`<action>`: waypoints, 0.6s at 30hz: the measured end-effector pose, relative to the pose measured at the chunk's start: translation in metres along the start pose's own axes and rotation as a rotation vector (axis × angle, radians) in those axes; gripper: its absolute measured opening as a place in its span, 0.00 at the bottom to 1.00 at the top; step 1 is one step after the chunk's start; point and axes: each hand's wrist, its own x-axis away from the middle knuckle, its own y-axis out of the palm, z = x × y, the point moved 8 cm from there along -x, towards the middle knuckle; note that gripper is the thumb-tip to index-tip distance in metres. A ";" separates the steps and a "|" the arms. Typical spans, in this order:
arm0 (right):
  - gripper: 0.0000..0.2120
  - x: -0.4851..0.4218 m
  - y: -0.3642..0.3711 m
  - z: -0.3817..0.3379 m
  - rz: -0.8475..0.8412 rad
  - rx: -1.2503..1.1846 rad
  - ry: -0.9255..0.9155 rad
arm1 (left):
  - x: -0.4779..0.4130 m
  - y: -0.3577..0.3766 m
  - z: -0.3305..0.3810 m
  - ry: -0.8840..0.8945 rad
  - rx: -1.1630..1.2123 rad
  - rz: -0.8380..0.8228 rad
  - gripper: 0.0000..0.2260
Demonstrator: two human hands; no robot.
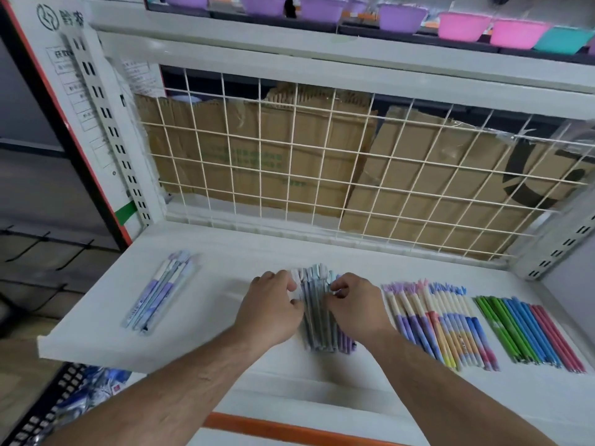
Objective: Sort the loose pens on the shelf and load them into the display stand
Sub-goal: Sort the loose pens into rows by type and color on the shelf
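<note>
A bundle of slim grey and lilac pens (317,304) lies near the middle of the flat white shelf board (225,262), tips pointing to 12 o'clock, held between both hands. The left hand (270,309) grips its 9 o'clock side, fingers (278,277) curled together over the pen tops. The right hand (355,305) closes on the 3 o'clock side, its thumb and forefinger pinching at the outer pens, the other fingers (346,281) bent close.

At 9 o'clock, well apart, lies a small slanted cluster of pale blue and purple pens (162,291). At 3 o'clock, just beside the right hand, is a tidy row of cream-topped pastel pens (441,326), then a row of smooth green, blue and pink sticks (528,333).

At 12 o'clock a white wire grid (322,175) backs the shelf, with brown corrugated cardboard (264,156) behind it. Above stand glossy purple, pink and teal plastic basins (463,25).
</note>
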 end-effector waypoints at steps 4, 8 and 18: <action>0.03 0.004 -0.003 -0.019 0.104 0.144 -0.073 | 0.000 -0.008 -0.011 0.036 -0.034 0.011 0.13; 0.10 0.008 0.011 -0.051 0.188 0.326 -0.220 | 0.000 -0.021 -0.030 0.046 -0.072 0.026 0.14; 0.15 0.008 0.069 -0.109 0.166 0.373 -0.377 | -0.001 -0.064 -0.104 -0.030 -0.369 0.087 0.18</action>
